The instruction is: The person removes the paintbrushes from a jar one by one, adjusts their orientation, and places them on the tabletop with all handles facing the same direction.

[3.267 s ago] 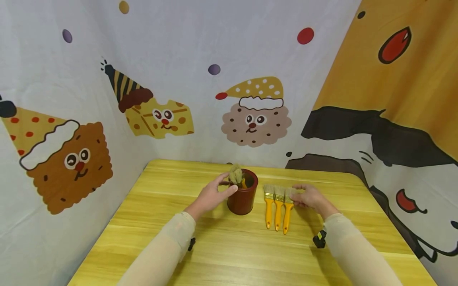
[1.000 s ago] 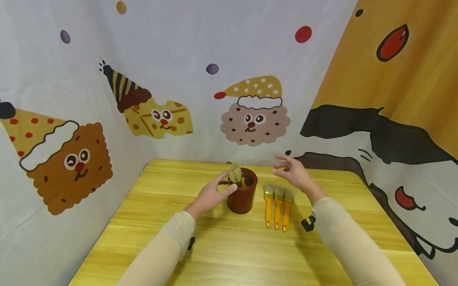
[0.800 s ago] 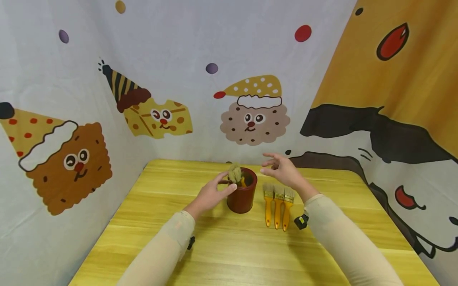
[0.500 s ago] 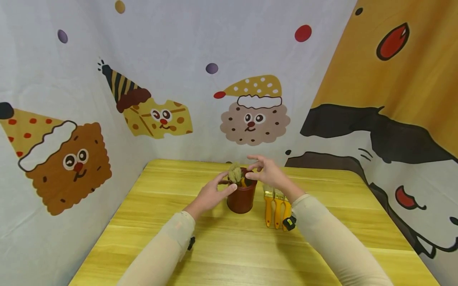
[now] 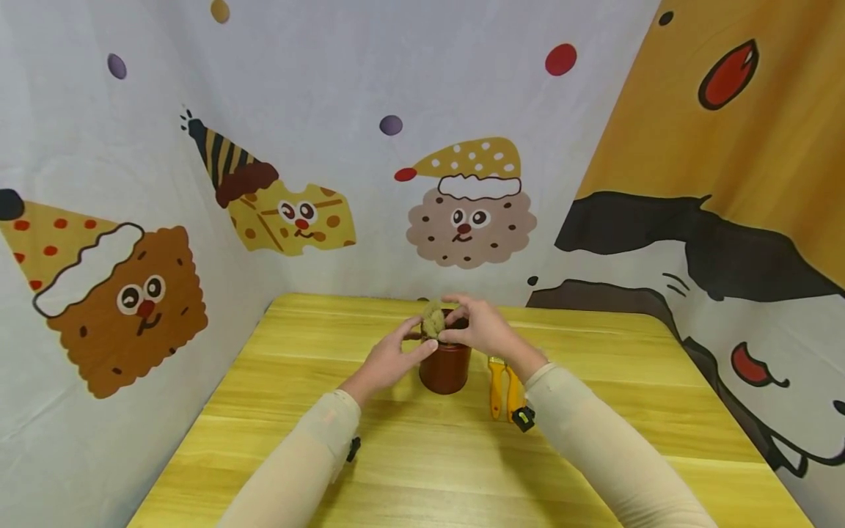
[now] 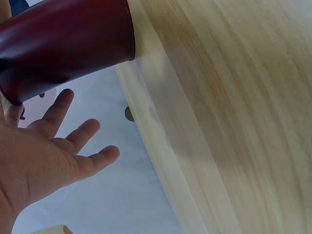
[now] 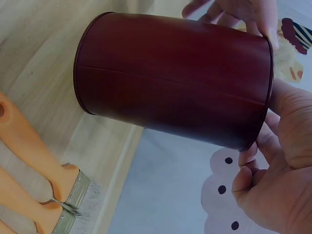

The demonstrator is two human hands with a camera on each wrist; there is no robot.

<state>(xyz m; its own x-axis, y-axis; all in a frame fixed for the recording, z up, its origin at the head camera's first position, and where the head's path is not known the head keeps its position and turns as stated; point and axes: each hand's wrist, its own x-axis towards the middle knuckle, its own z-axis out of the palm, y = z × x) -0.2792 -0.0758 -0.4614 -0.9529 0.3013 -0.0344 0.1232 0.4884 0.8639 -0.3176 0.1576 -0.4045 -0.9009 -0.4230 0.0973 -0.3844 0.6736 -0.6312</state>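
Note:
A dark red cylindrical brush pot (image 5: 445, 370) stands upright on the table, with tan bristles (image 5: 433, 320) and part of a brush inside it. My left hand (image 5: 389, 363) is at the pot's left rim, thumb in front and the other fingers spread behind; in the left wrist view the left hand (image 6: 44, 151) has its fingers loosely extended. My right hand (image 5: 485, 326) reaches over the pot's right rim, thumb and index finger apart beside the bristles. The rim hides the right hand's (image 7: 278, 180) thumb tip in the right wrist view. Orange-handled paintbrushes (image 5: 496, 389) lie right of the pot, partly covered by the right arm.
The pale wooden table (image 5: 396, 469) backs onto a white cloth (image 5: 343, 66) printed with cartoon snacks. To the right hangs a yellow cloth part (image 5: 792, 147). A black wrist device (image 5: 524, 419) sits under the right sleeve.
My right hand has left the row of three paintbrushes, risen and swung left to the mouth of the pot. My left hand has stayed at the rim, and the pot stands where it was.

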